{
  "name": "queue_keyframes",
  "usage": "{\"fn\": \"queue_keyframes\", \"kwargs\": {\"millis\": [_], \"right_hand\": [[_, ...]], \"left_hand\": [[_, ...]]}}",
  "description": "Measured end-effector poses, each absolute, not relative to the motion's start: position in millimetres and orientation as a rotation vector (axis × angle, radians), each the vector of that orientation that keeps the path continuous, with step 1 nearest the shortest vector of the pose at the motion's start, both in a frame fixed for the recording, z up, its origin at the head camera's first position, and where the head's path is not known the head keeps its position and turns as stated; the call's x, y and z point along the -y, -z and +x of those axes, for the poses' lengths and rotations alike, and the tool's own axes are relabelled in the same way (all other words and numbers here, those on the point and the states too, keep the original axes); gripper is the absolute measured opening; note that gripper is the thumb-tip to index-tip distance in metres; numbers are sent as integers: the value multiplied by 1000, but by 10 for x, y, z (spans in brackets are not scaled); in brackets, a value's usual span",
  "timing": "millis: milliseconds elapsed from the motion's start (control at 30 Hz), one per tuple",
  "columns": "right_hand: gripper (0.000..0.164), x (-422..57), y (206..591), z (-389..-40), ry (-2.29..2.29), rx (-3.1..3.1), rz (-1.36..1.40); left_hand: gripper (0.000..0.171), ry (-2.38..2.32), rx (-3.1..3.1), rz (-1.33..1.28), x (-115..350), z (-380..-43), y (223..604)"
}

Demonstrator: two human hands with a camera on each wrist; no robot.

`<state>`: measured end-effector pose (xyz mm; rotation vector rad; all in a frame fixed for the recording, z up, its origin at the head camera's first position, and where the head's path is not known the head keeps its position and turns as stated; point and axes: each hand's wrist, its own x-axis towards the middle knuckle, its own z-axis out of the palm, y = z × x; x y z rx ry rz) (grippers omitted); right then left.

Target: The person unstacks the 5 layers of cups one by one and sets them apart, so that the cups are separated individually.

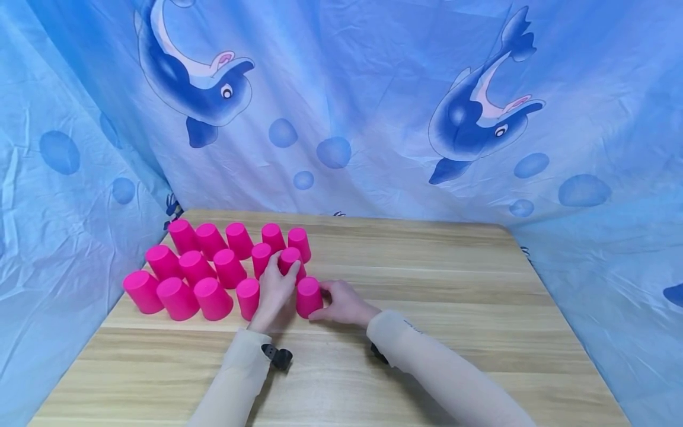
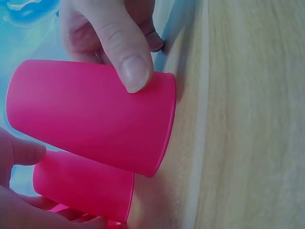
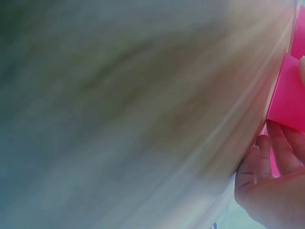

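In the head view a pink cup [image 1: 308, 301], bottom up, stands at the front right corner of a group of like cups. My right hand [image 1: 345, 303] holds it from the right, thumb on the near side and fingers toward the far side. My left hand [image 1: 276, 289] reaches between the cups and grips another upturned pink cup [image 1: 291, 258] just behind, at the right end of the middle row. From the left wrist, the right thumb lies on the nearer cup [image 2: 90, 114], while my left fingers go round the farther cup [image 2: 86, 183].
Several more upturned pink cups [image 1: 178, 296] stand in three rows on the left of the wooden table [image 1: 427, 284]. A blue curtain [image 1: 373, 89] with dolphins hangs behind the table and along its sides.
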<state>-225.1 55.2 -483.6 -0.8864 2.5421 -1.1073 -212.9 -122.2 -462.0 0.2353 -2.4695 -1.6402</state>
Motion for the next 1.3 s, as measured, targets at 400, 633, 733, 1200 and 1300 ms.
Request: {"fn": "queue_keyframes", "kwargs": {"millis": [400, 633, 733, 1200, 1300], "right_hand": [[62, -485, 4847, -2236, 1126, -2507, -866], [62, -459, 4866, -2238, 1104, -2538, -888], [61, -443, 4860, -2229, 1106, -2542, -895], [57, -388, 4851, -2229, 1098, -2546, -915], [57, -374, 4849, -2225, 1098, -2550, -911]], "left_hand": [[64, 1648, 2473, 257, 1219, -2155, 4607], [62, 1653, 2475, 250, 1221, -2153, 4602], [62, 1654, 2476, 253, 1226, -2154, 4596], [59, 1638, 2495, 268, 1240, -2175, 4514], [59, 1649, 2500, 270, 1242, -2174, 4506]]}}
